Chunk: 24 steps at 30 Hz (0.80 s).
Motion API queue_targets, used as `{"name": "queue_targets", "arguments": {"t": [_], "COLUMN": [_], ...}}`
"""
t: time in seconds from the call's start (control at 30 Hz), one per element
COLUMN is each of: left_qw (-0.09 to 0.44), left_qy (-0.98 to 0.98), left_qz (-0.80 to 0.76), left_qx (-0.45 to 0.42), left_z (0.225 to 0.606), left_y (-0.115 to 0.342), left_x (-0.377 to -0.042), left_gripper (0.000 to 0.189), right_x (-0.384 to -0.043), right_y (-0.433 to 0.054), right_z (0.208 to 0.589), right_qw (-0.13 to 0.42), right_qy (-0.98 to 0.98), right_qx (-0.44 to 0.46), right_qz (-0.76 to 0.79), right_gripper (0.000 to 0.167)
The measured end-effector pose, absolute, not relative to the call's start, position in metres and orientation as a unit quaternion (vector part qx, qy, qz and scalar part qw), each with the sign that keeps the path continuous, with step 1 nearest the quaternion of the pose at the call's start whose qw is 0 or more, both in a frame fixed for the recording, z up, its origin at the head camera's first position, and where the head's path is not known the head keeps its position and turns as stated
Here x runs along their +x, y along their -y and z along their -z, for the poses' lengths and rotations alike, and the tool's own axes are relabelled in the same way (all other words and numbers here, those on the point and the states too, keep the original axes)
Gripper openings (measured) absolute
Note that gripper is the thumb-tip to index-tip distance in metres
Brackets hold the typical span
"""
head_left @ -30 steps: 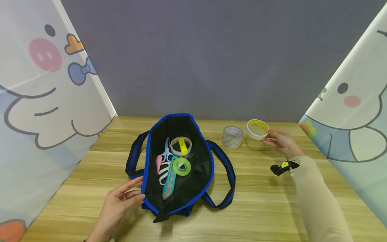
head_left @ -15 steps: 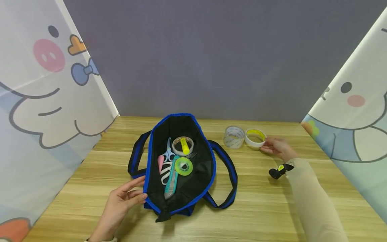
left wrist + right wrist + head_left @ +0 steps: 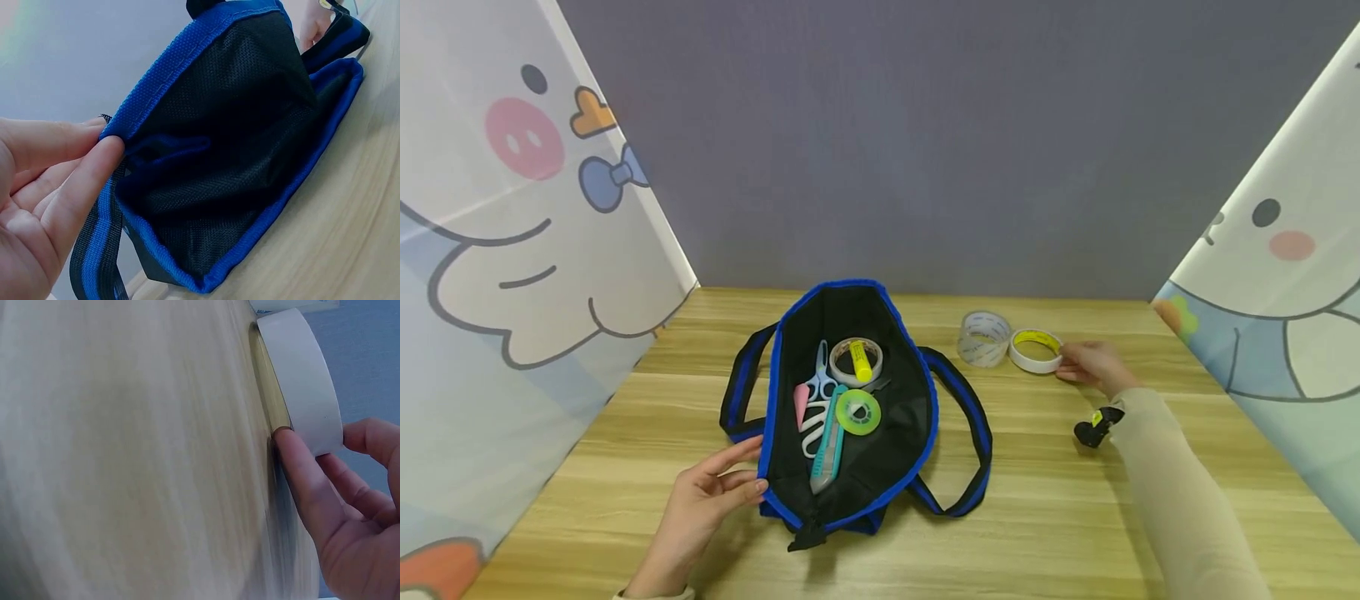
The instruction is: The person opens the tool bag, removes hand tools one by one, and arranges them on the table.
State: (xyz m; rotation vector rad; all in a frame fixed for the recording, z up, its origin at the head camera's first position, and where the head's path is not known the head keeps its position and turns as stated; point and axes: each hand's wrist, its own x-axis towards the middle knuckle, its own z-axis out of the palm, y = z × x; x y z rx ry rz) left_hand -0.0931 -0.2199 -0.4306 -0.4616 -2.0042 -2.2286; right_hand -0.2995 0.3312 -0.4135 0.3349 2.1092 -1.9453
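The bag (image 3: 891,433) is showing black edged in bright blue (its handles (image 3: 97,247) are carrying a blue stripe), the tape roll (image 3: 1031,364) is pairing white outside with yellow inside, and the tabletop (image 3: 1037,500) is displaying wood grain.

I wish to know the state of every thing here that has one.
Tote bag, mouth open, edge pinched by left hand
White tape roll, gripped by right hand
Clear tape roll, flat side down
Light-blue scissors, apparently closed
White-handled scissors, partly covered
Teal utility knife, blade position unclear
Yellow highlighter, cap unclear

Head view: fwd, down; 2 wrist views: close; head/L share bag (image 3: 887,450).
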Motion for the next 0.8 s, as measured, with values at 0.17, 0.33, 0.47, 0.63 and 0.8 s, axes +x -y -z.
{"name": "queue_targets", "arguments": {"t": [0.17, 0.33, 0.47, 0.63, 0.8], "left_qw": [0.054, 0.050, 0.049, 0.049, 0.047], "left_qy": [0.662, 0.670, 0.669, 0.665, 0.668], "left_qz": [0.733, 0.726, 0.727, 0.729, 0.727], "left_qx": [-0.149, -0.143, -0.148, -0.155, -0.150], "left_z": [0.4308, 0.4307, 0.4306, 0.4308, 0.4308], "left_y": [0.2202, 0.2204, 0.2210, 0.2214, 0.2206], "left_x": [-0.0911, -0.0922, -0.0927, -0.0921, -0.0921], "left_gripper": [0.049, 0.048, 0.048, 0.048, 0.048], "right_x": [-0.3004, -0.3004, -0.2998, -0.2982, -0.2954], "right_y": [-0.3322, -0.3332, -0.3325, -0.3333, -0.3393], "right_z": [0.4151, 0.4137, 0.4126, 0.4131, 0.4112], "right_qw": [0.114, 0.115, 0.124, 0.128, 0.133], "right_qy": [-0.731, -0.738, -0.735, -0.710, -0.654], "right_qx": [0.122, 0.120, 0.123, 0.117, 0.108], "right_qz": [0.661, 0.654, 0.656, 0.682, 0.737], "right_gripper": [0.056, 0.051, 0.052, 0.042, 0.011]}}
